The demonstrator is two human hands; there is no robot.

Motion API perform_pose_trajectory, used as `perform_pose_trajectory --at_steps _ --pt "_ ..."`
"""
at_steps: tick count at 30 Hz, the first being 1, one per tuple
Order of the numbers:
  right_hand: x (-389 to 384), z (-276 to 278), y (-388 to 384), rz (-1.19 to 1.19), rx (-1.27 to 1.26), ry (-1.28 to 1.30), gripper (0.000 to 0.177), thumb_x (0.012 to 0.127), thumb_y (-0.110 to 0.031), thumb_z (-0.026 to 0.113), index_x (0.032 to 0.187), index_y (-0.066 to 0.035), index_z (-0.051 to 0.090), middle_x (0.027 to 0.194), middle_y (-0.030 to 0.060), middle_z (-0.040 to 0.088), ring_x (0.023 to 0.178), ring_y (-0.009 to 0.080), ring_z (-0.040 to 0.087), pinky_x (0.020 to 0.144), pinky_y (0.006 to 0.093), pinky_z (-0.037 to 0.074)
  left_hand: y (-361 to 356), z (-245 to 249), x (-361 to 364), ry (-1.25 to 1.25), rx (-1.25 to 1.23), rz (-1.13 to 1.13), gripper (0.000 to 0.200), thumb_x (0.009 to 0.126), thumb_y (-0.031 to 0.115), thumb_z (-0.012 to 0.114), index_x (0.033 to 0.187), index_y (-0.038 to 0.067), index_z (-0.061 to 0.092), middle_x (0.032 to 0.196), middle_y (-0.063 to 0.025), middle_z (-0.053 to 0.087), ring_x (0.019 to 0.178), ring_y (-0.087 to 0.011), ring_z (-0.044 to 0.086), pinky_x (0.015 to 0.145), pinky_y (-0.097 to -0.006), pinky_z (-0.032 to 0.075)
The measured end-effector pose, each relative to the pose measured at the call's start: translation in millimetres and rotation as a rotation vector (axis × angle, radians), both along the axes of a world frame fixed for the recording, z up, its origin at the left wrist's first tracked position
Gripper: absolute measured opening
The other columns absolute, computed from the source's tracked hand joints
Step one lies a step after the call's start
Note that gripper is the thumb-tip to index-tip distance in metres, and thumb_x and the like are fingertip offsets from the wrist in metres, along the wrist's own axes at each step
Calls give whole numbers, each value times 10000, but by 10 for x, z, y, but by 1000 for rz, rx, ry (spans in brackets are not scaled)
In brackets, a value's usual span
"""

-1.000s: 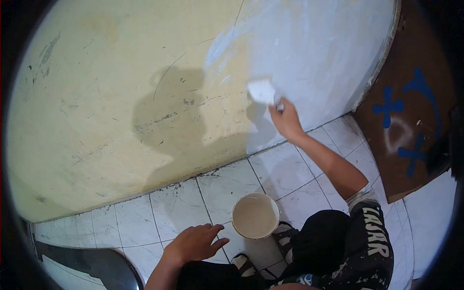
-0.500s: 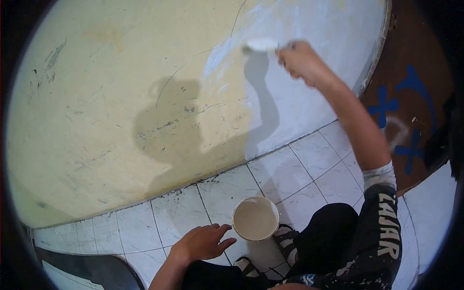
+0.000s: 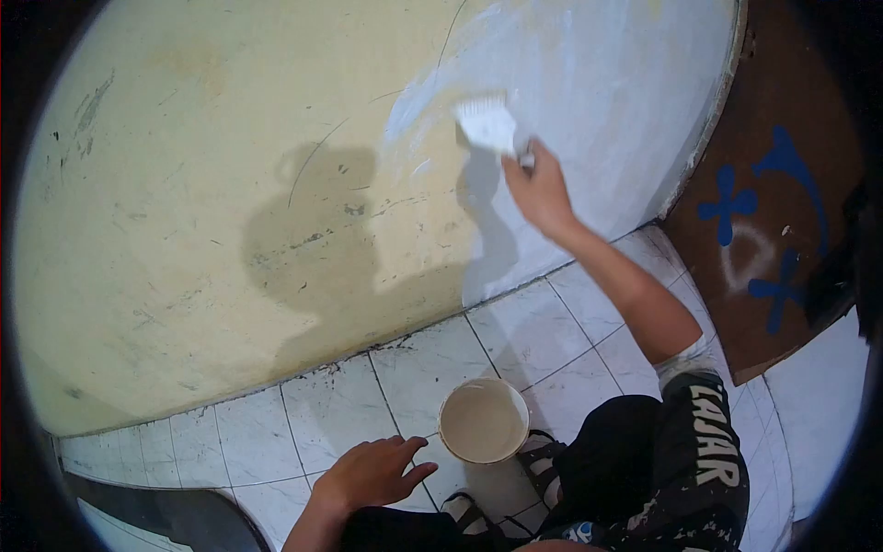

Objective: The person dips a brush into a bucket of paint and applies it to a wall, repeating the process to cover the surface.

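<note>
My right hand (image 3: 541, 191) is closed around the handle of a wide paintbrush (image 3: 487, 122), its bristles coated white and held at the wall. The wall (image 3: 184, 184) is scuffed yellow on the left and covered in pale white paint on the right, with streaky strokes near the brush. Low down, my left hand (image 3: 372, 474) hangs with fingers apart and nothing in it. Just right of its fingertips, a round bucket (image 3: 484, 458) stands on the floor with off-white paint inside.
White tiles (image 3: 543, 331) run along the foot of the wall. At the right leans a brown board (image 3: 736, 304) with blue painted shapes. My sandalled feet (image 3: 474, 511) are close to the bucket. A dark curved object (image 3: 175, 506) lies at lower left.
The right hand has moved down and left, and the brush has turned from lying sideways to bristles pointing up and left. My left hand has hardly moved.
</note>
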State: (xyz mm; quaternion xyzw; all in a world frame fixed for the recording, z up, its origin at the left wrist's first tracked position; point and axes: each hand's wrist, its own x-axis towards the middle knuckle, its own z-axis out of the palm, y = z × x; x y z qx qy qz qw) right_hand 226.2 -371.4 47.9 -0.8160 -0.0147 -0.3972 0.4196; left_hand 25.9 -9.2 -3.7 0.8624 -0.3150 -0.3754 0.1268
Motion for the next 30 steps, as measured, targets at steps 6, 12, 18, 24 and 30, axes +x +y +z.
perform_pose_trajectory --at_steps 6,12,18,24,30 --pt "-481 -1006 -353 -33 32 636 349 905 -229 682 1043 81 604 953 275 703 934 427 704 812 466 537 -16 -36 -21 -4 -4 -1 580 1053 507 514 1422 59 541 1208 -222 682 1094 -391 675 961 -457 535" --pt "-101 -671 -1111 -41 49 761 240 904 -209 697 820 10 645 669 89 624 469 173 528 384 354 393 -43 38 -88 -19 -45 -2 578 1059 509 473 1405 52 552 1138 -219 699 1061 -400 676 932 -463 530" --pt "-306 1226 -938 -8 66 547 277 939 -248 657 814 -2 637 587 15 504 451 94 392 395 287 252 -54 -28 -44 -45 -24 8 592 1059 519 469 1419 56 543 1169 -230 689 1076 -403 673 954 -463 523" --pt "-442 2108 -889 -13 98 163 213 995 -169 601 936 35 589 673 37 530 514 111 440 411 304 321 -173 -61 75 26 28 4 593 1059 523 472 1423 60 541 1182 -224 685 1092 -393 672 960 -458 524" --pt "171 424 -1045 -96 -92 -141 297 991 -264 649 1002 27 595 767 65 638 609 86 545 461 293 409 -188 -81 127 47 47 48 567 1056 502 498 1414 66 552 1172 -211 693 1083 -384 676 950 -449 528"
